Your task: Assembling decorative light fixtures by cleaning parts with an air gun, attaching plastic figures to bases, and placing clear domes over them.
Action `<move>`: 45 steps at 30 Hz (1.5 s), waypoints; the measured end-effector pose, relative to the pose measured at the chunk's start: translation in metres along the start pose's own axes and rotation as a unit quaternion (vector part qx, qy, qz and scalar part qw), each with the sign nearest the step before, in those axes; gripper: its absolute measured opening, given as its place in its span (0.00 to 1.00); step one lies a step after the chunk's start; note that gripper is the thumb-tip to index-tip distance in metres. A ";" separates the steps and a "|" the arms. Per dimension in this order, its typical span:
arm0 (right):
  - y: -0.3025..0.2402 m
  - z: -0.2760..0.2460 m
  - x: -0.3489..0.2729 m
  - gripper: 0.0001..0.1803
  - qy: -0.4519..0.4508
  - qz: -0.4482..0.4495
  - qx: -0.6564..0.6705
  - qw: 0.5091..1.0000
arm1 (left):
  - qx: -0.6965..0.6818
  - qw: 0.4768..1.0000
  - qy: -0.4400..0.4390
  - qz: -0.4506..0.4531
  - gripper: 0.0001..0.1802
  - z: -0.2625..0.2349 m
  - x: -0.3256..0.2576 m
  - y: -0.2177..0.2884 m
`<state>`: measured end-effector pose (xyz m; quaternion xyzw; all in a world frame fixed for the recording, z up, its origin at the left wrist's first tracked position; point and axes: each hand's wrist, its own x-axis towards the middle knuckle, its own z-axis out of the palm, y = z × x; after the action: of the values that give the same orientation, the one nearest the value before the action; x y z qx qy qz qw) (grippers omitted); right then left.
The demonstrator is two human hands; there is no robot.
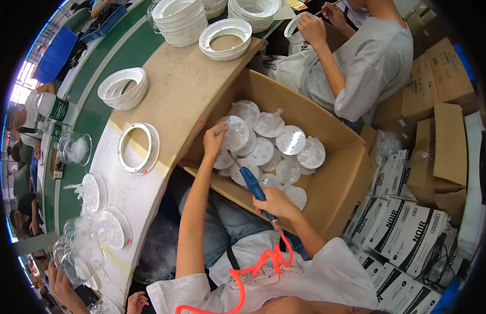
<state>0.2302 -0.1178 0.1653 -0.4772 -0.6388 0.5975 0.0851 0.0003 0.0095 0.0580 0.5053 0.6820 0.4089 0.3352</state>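
Note:
My left hand (215,138) is closed, with its fingertips pinched at the left rim of a round white disc (236,137) above the pile in a cardboard box (334,196). In my right hand (277,203) is a blue power screwdriver (252,182), gripped round its lower body. Its thin tip points up and left, just below my left hand. A red coiled air hose (265,257) runs from its rear end down across my lap. Several more white discs (291,139), some with clear plastic parts on them, lie heaped in the box.
On the curved table left are white rings (136,148), stacked rings (224,41) and disc assemblies (114,228). A green conveyor (88,89) runs beyond. A co-worker (358,65) sits far right, handling a ring. Cartons (405,235) stand right; another person's hand (65,288) shows lower left.

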 end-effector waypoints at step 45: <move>-0.001 -0.008 -0.006 0.14 0.068 0.118 -0.004 0.991 | 0.003 1.000 0.008 0.008 0.20 -0.006 -0.001 -0.007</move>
<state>0.2385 -0.1164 0.1713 -0.5894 -0.5728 0.5670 0.0551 -0.0080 0.0057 0.0541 0.5090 0.6817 0.4132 0.3248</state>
